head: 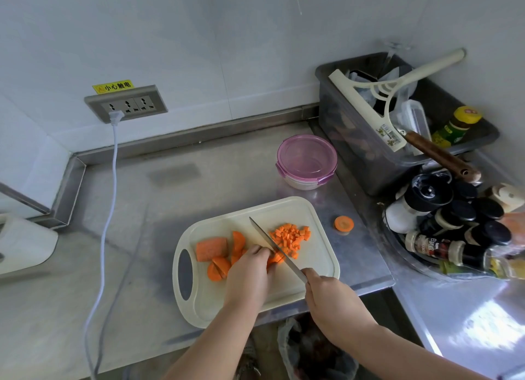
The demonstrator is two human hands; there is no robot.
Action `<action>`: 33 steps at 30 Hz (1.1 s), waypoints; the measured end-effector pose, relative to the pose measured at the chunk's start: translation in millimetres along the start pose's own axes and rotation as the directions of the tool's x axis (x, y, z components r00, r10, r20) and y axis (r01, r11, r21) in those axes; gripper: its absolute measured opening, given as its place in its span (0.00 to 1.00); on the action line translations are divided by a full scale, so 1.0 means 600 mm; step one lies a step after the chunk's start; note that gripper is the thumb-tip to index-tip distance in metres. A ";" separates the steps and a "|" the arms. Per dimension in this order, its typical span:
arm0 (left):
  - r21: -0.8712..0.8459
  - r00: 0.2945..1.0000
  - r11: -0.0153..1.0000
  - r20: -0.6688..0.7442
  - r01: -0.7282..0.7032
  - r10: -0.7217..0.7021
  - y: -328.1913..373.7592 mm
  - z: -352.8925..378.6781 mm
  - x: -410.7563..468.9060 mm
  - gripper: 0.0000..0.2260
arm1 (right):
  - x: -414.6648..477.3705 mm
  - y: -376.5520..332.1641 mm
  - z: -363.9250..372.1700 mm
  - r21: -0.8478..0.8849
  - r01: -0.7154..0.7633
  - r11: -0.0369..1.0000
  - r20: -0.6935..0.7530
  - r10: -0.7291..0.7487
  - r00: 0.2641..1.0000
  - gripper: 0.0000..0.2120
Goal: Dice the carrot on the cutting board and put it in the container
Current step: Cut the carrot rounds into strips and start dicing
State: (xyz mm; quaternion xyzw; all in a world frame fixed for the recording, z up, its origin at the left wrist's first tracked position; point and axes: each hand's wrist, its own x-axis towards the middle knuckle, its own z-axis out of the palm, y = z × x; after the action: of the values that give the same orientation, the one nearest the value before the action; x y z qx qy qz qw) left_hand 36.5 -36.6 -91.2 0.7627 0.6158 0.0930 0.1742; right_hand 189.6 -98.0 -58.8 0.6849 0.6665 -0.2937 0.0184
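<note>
In the head view, at lower centre, a knife (277, 250) is gripped by the right hand (331, 296), its blade across the cutting board (318, 254). A carrot piece (275, 258) is pinned under the curled fingers of the left hand (250, 271). Diced carrot (291, 237) is piled right of the blade, larger chunks (211, 249) left. The lidded container (306, 161) stands above the board.

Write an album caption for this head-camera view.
Left hand steadies carrot strips while the right hand dices them with a knife on a cream cutting board; the pink-lidded container sits closed behind.
</note>
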 end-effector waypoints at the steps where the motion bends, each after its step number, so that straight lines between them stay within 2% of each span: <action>1: 0.006 1.000 1.000 0.002 -0.001 0.001 0.000 0.000 0.001 0.09 | 0.001 -0.001 0.001 0.000 -0.003 1.000 0.005 0.003 1.000 0.18; 7: 0.006 1.000 1.000 0.018 -0.008 0.008 0.005 -0.002 0.004 0.09 | 0.004 -0.007 0.004 -0.005 -0.049 0.999 0.040 0.049 0.998 0.18; 12: 0.001 1.000 1.000 0.030 -0.001 0.001 0.006 -0.004 0.006 0.09 | 0.003 -0.011 0.008 -0.110 -0.010 0.994 0.054 0.016 0.998 0.22; 15: -0.005 1.000 1.000 0.031 0.004 -0.004 0.005 -0.005 0.007 0.08 | 0.004 -0.016 0.002 -0.078 -0.026 0.997 0.067 0.031 0.997 0.16; 19: -0.008 1.000 1.000 0.017 0.000 0.000 0.006 -0.006 0.006 0.06 | 0.009 -0.013 0.009 -0.174 -0.018 0.984 0.101 0.036 0.994 0.21; 23: -0.030 1.000 1.000 0.022 -0.003 0.003 0.004 -0.005 0.005 0.05 | 0.016 -0.015 0.017 -0.100 -0.080 0.992 0.122 0.092 0.988 0.20; 29: -0.036 1.000 0.999 0.011 -0.011 0.011 0.004 -0.005 0.006 0.06 | 0.026 -0.010 0.014 -0.070 -0.081 0.994 0.148 0.090 0.985 0.18; 33: -0.051 1.000 0.999 -0.013 -0.012 0.011 0.004 -0.005 0.006 0.08 | 0.028 -0.010 -0.003 0.105 -0.119 0.987 0.135 0.104 0.985 0.13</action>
State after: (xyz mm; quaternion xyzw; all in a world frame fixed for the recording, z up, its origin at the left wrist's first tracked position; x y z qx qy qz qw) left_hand 38.6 -33.0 -87.8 0.7608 0.6100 0.1146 0.1893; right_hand 183.6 -81.5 -61.9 0.7009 0.6069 -0.3727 0.0393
